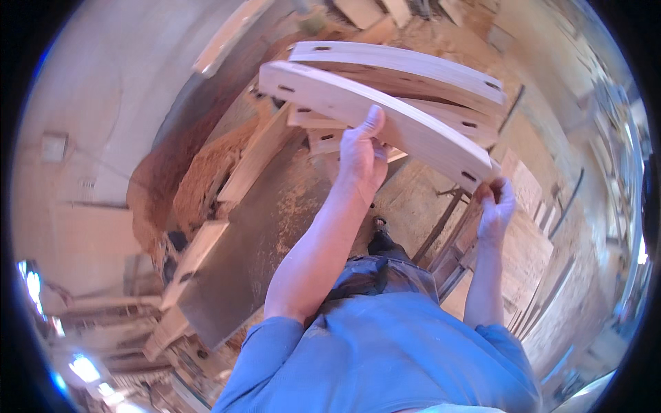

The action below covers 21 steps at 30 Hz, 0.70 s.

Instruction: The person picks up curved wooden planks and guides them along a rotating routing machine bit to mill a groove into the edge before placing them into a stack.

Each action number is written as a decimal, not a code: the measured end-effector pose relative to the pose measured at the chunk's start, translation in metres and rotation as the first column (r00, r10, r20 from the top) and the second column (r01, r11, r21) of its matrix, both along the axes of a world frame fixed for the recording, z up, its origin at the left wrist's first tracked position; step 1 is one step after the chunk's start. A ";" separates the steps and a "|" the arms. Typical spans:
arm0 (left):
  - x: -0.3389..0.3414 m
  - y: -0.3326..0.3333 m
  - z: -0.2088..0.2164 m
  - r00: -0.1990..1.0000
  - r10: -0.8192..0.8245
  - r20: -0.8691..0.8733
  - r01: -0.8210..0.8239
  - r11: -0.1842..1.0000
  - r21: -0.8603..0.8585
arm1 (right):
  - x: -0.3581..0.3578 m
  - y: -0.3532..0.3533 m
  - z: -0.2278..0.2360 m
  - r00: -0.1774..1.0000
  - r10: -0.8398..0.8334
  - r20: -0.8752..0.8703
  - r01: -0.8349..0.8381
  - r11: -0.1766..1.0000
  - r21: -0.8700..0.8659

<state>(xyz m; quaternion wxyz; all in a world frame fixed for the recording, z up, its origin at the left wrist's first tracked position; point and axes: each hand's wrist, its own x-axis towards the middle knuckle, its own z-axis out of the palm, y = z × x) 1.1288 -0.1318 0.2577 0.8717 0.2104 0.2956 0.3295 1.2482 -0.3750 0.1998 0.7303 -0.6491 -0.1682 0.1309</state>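
Observation:
Up in front of me is a long curved wooden board (413,135) with a dark slot near each end. My left hand (361,155) grips it near the middle, thumb on the face turned to me and the other fingers hidden behind. At the board's right end, my right hand (497,203) is closed on its lower corner, fingers bent. Just beyond lies a similar slotted board (406,63), one of several stacked curved pieces partly hidden by the held one.
Reddish sawdust (200,172) is heaped to the left, beside a wooden beam (258,155). A grey flat panel (255,275) with shavings on it lies at lower left. Flat wooden panels (523,255) lean at the right. Another plank (227,38) is at the upper left.

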 end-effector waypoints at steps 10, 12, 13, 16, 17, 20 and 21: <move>-0.104 0.031 0.015 0.936 0.102 -0.337 0.096 0.847 0.523 | -0.060 0.097 0.010 0.815 0.579 0.012 -0.540 0.767 -0.347; -0.122 0.028 0.023 0.904 0.130 -0.406 0.124 0.832 0.541 | -0.079 0.136 0.034 0.710 0.693 0.122 -0.651 0.713 -0.260; -0.133 0.029 0.023 0.900 0.127 -0.418 0.139 0.824 0.550 | -0.092 0.156 0.045 0.668 0.737 0.105 -0.724 0.676 -0.139; -0.165 0.029 0.020 0.894 0.106 -0.435 0.146 0.849 0.507 | -0.126 0.202 0.066 0.534 0.845 -0.002 -0.843 0.533 0.068; -0.178 0.028 0.021 0.850 0.169 -0.499 0.207 0.764 0.611 | -0.135 0.214 0.066 0.475 0.878 -0.053 -0.871 0.478 0.116; -0.227 0.029 0.023 0.682 0.334 -0.651 0.372 0.608 0.702 | -0.162 0.233 0.056 0.308 0.936 -0.173 -0.928 0.335 0.162; -0.249 0.027 0.022 0.643 0.389 -0.659 0.387 0.578 0.719 | -0.175 0.237 0.056 0.261 0.935 -0.242 -0.936 0.306 0.173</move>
